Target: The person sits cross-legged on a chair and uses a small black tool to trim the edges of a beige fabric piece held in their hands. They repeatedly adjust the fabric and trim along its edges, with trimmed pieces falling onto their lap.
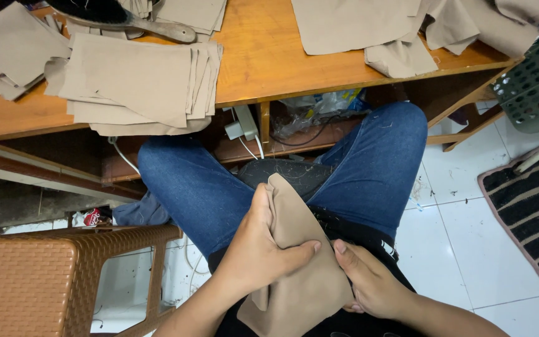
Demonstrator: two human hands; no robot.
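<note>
Both hands are working low in the frame, over the person's lap. Left hand is gripping a tan fabric piece from the left side; fingers are wrapping behind the cloth and the thumb is pressing across its front, so the hand is clamping the fabric. Right hand is meeting it from the right, thumb lying on the cloth's face near the left thumb, remaining fingers curling under the edge and pinching it. Fabric piece is resting on the lap between the two hands, its upper end standing up past the left hand toward the knees, its lower end hanging down between the forearms.

Blue jeans are covering both legs, knees pointing toward a wooden table. On the table's left part, a stack of tan cut pieces is lying fanned out, overhanging the front edge. A brush with a wooden handle is lying just behind that stack. More tan cloth is spreading over the table's right part. Brown woven plastic stool is standing at the person's left. Striped mat is lying on white floor tiles at right, with a green perforated basket above it.
</note>
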